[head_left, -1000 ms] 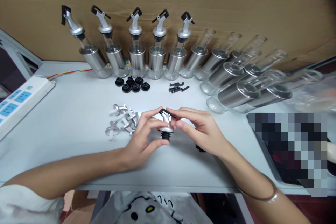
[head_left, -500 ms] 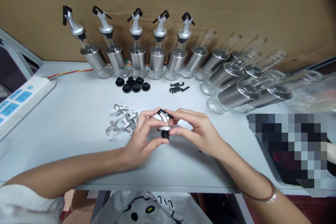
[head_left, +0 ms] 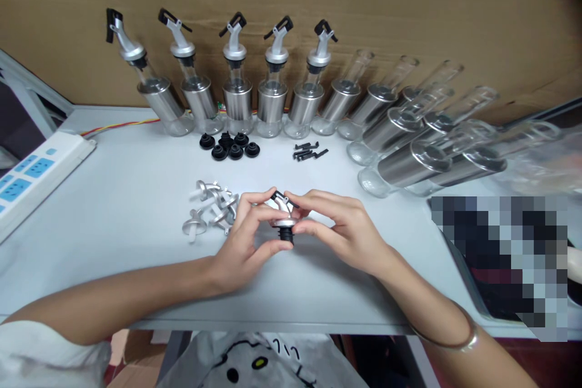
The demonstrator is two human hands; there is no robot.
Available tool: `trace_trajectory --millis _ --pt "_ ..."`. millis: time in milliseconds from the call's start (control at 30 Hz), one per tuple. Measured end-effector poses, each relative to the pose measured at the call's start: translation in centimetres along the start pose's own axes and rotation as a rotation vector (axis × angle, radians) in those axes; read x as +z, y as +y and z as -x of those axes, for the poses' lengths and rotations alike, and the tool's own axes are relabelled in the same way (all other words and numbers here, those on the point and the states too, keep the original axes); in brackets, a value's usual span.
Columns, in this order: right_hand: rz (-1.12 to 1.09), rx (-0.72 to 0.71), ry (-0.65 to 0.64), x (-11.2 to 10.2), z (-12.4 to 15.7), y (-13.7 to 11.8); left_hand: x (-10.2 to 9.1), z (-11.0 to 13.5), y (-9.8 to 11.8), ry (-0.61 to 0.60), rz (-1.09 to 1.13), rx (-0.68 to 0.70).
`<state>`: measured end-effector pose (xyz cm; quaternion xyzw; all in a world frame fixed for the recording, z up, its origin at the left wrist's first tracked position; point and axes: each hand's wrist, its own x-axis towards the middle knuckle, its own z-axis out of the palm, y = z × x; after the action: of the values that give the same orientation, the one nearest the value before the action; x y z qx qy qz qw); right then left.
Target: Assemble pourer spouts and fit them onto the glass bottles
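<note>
Both my hands meet at the middle of the white table (head_left: 136, 194), pinching one pourer spout (head_left: 284, 218): a silver body with a black stopper below and a black flap on top. My left hand (head_left: 248, 239) grips its silver collar and stopper from the left. My right hand (head_left: 339, 227) closes on it from the right, fingertips at the black flap. A heap of bare silver spouts (head_left: 211, 209) lies just left of my left hand.
Several black stoppers (head_left: 230, 147) and black flaps (head_left: 309, 151) lie further back. Capped steel-sleeved glass bottles (head_left: 236, 88) line the cardboard wall; uncapped bottles (head_left: 409, 133) crowd the right. A power strip (head_left: 31, 176) lies at the left edge.
My right hand has slid left and closed in on the spout; its fingers now wrap the flap more tightly. The left hand holds still.
</note>
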<state>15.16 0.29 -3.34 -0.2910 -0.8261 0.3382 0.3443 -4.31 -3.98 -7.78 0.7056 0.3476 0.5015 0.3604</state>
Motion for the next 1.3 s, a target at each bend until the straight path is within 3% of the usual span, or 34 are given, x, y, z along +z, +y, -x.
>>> trace_trajectory --millis 200,333,533,667,833,1033,1167,1300 --pt "0.106 -0.060 0.057 -0.4 0.1 -0.2 0.0 -0.2 0.2 -0.017 0.020 -0.029" --pt "0.129 0.053 0.069 -0.8 0.0 -0.1 0.0 -0.4 0.4 -0.015 -0.007 -0.019" --pt "-0.012 0.261 0.047 -0.2 -0.2 -0.5 0.1 -0.5 0.4 -0.124 -0.010 0.118" --pt "-0.173 0.424 0.022 0.1 -0.5 -1.1 0.1 -0.4 0.2 -0.105 0.020 0.049" --pt "-0.441 0.464 -0.002 -0.4 -0.8 -0.9 -0.2 -0.6 0.5 -0.141 0.022 0.071" --pt "-0.705 0.555 -0.121 -0.4 -0.8 -0.1 -0.1 -0.3 0.1 -0.042 0.071 -0.019" --pt "-0.735 0.560 -0.146 -0.2 -0.8 0.0 0.1 -0.3 -0.1 -0.012 0.100 -0.048" --pt "-0.631 0.546 -0.177 -0.3 -0.9 -0.3 0.1 -0.5 0.0 -0.005 0.100 -0.059"
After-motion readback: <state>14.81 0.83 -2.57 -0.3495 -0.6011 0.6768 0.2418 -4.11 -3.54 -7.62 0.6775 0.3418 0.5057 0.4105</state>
